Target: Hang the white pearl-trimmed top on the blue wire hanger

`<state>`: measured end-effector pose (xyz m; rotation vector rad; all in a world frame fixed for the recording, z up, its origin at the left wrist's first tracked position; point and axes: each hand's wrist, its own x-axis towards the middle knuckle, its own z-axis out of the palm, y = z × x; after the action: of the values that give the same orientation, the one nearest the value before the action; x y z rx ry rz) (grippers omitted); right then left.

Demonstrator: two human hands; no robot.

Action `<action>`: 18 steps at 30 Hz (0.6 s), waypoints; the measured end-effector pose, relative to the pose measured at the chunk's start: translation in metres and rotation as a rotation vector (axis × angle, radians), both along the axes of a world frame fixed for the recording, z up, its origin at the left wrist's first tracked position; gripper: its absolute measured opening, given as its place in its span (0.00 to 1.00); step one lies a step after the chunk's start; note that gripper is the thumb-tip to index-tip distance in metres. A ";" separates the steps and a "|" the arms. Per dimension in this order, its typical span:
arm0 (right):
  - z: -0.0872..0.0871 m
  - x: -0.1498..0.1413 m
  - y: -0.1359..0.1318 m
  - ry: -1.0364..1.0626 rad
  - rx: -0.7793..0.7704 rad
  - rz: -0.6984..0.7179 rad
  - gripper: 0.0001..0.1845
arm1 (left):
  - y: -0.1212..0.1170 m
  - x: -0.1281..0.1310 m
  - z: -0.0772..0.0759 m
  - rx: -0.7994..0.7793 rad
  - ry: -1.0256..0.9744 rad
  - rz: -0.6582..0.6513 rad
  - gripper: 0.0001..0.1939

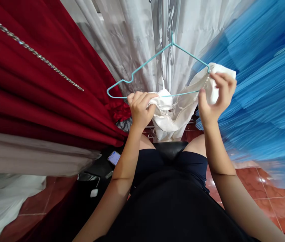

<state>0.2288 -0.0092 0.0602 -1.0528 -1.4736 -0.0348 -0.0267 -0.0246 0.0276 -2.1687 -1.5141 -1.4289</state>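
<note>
A light blue clothes hanger [152, 59] stands in front of me with its hook upward. A white dress [169, 126] with pearl-bead trim hangs from it, its right shoulder part over the hanger's right end. My left hand [141, 109] is closed around white fabric at the hanger's bottom bar, left of the middle. The hanger's left end is bare. At the right end, my right hand [214, 97] has its fingertips on the pearl-trimmed shoulder and its thumb on the near side, gripping the cloth. The dress's lower part drops between my knees.
Red fabric [56, 84] hangs on the left, with a beaded strand [35, 52] before it. Blue tulle [266, 101] fills the right. White garments [134, 40] hang ahead. A lit phone [114, 157] lies by my left forearm, above red floor tiles [278, 205].
</note>
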 end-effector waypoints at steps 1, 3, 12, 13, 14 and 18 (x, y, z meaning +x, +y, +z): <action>0.002 0.006 0.008 -0.020 0.022 -0.033 0.22 | 0.001 0.000 0.000 0.009 -0.004 -0.007 0.12; 0.002 0.017 0.029 -0.080 0.017 -0.049 0.23 | 0.001 0.000 0.000 0.022 -0.010 -0.012 0.12; 0.001 0.043 0.073 -0.149 -0.093 -0.171 0.15 | -0.003 -0.008 0.010 -0.032 0.016 -0.013 0.12; 0.007 0.045 0.071 -0.123 -0.114 -0.190 0.13 | -0.004 -0.009 0.012 -0.039 0.021 -0.019 0.12; 0.014 0.047 0.068 -0.086 -0.133 -0.210 0.12 | -0.005 -0.009 0.014 -0.045 0.026 -0.021 0.12; 0.023 0.061 0.062 0.070 -0.119 -0.271 0.17 | -0.007 -0.006 0.017 -0.077 0.059 0.002 0.12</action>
<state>0.2901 0.0531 0.0836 -1.3323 -1.2739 -0.1026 -0.0328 -0.0314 0.0449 -2.2313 -1.5748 -1.3144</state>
